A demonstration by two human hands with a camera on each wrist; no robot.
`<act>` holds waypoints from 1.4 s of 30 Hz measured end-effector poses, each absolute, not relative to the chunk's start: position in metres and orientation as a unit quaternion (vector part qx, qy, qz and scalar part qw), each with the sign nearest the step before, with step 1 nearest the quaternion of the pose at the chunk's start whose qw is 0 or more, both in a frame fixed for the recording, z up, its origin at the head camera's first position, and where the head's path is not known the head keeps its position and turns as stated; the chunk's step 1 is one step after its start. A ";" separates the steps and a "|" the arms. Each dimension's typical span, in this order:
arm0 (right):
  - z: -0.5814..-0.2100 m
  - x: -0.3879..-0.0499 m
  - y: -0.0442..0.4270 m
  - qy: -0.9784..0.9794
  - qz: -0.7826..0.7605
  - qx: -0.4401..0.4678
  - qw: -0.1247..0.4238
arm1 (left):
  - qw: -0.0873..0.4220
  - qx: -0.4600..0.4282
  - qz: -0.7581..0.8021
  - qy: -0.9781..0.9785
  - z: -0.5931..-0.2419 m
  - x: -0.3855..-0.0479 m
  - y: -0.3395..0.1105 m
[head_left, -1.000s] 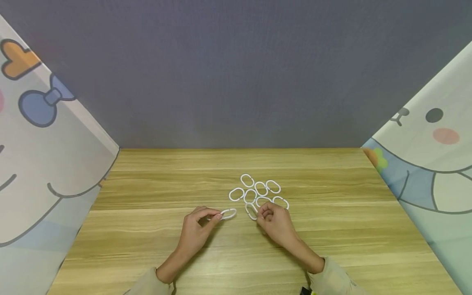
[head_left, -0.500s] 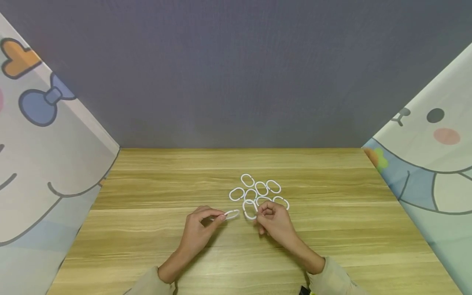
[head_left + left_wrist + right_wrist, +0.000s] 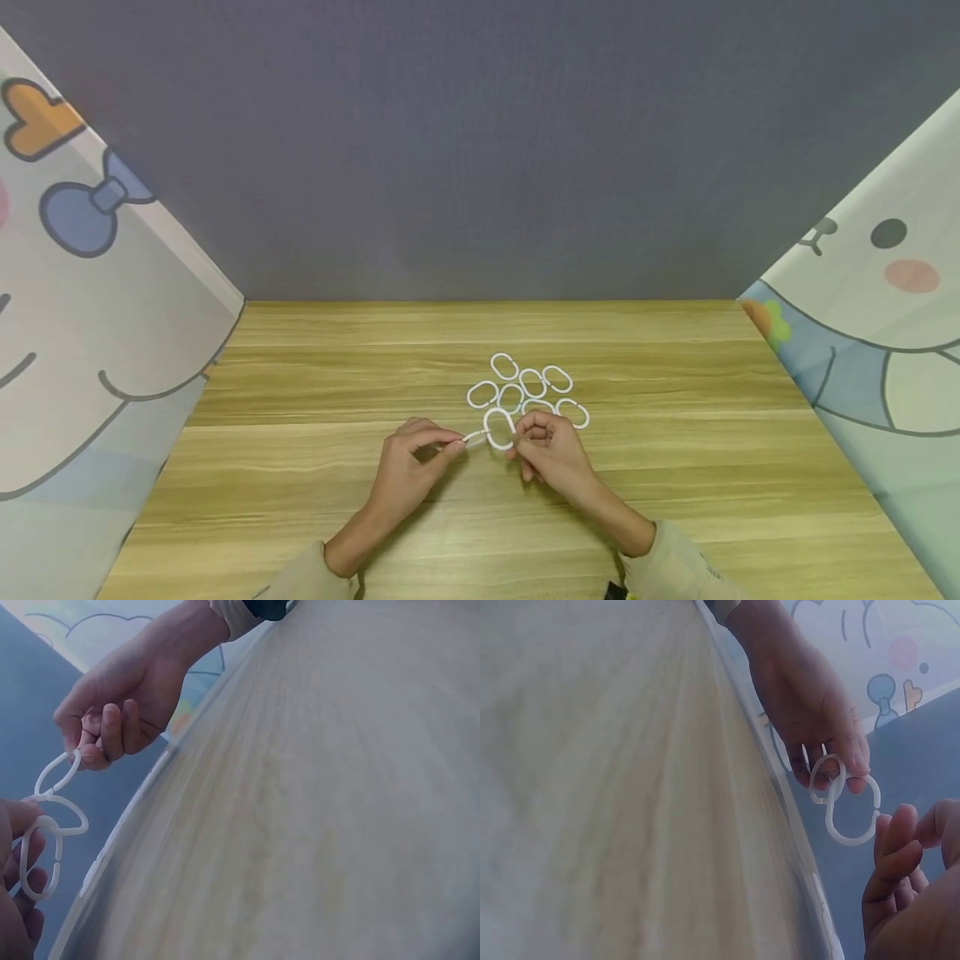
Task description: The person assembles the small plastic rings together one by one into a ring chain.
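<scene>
Between finger and thumb my left hand (image 3: 411, 467) pinches a white oval ring (image 3: 71, 814) that has a small gap in its loop. A second white ring (image 3: 30, 881) is linked through that one and hangs by the fingers. My right hand (image 3: 557, 454) pinches another white oval ring (image 3: 488, 419), held upright above the table. The near ends of the two hands' rings meet in the head and left wrist views; whether one passes through the other I cannot tell. In the right wrist view, the left hand (image 3: 802, 705) shows beyond the right hand (image 3: 911, 900).
Several more white oval rings (image 3: 504, 367) lie in a loose cluster on the wooden table (image 3: 337, 375), just beyond the hands. A grey panel (image 3: 480, 167) rises at the back. Cartoon-printed panels (image 3: 885, 333) flank both sides.
My right hand has shifted left, bringing its ring from the cluster's edge over to the left hand's ring. The left hand has moved slightly right.
</scene>
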State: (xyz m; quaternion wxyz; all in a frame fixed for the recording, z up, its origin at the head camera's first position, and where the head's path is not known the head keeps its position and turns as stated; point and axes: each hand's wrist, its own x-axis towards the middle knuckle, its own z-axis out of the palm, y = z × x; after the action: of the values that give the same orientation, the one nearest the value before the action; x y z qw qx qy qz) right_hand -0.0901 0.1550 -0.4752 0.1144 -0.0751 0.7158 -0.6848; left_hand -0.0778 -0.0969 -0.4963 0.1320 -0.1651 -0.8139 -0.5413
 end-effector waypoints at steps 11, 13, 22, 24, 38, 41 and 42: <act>-0.476 -0.088 0.151 0.724 -0.673 -0.095 0.115 | 0.134 -0.174 -0.530 -0.819 -0.495 -0.076 -0.095; -0.476 -0.088 0.150 0.729 -0.669 -0.094 0.113 | 0.135 -0.174 -0.529 -0.819 -0.495 -0.075 -0.095; -0.477 -0.089 0.154 0.745 -0.653 -0.060 0.119 | 0.154 -0.175 -0.532 -0.814 -0.497 -0.077 -0.099; -0.477 -0.089 0.156 0.751 -0.647 -0.050 0.121 | 0.155 -0.176 -0.532 -0.813 -0.497 -0.078 -0.100; -0.484 -0.094 0.161 0.739 -0.662 -0.046 0.115 | 0.108 -0.157 -0.488 -0.851 -0.496 -0.080 -0.107; -0.488 -0.095 0.164 0.726 -0.674 -0.052 0.125 | 0.088 -0.155 -0.471 -0.864 -0.495 -0.080 -0.108; -0.489 -0.095 0.165 0.723 -0.677 -0.055 0.131 | 0.082 -0.158 -0.465 -0.867 -0.495 -0.080 -0.109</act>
State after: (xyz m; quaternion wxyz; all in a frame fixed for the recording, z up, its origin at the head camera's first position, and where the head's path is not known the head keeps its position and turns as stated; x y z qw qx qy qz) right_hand -0.0954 0.1646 -0.4885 0.1305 -0.0551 0.7226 -0.6766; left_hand -0.0802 -0.1087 -0.4953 0.0822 -0.1577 -0.8671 -0.4652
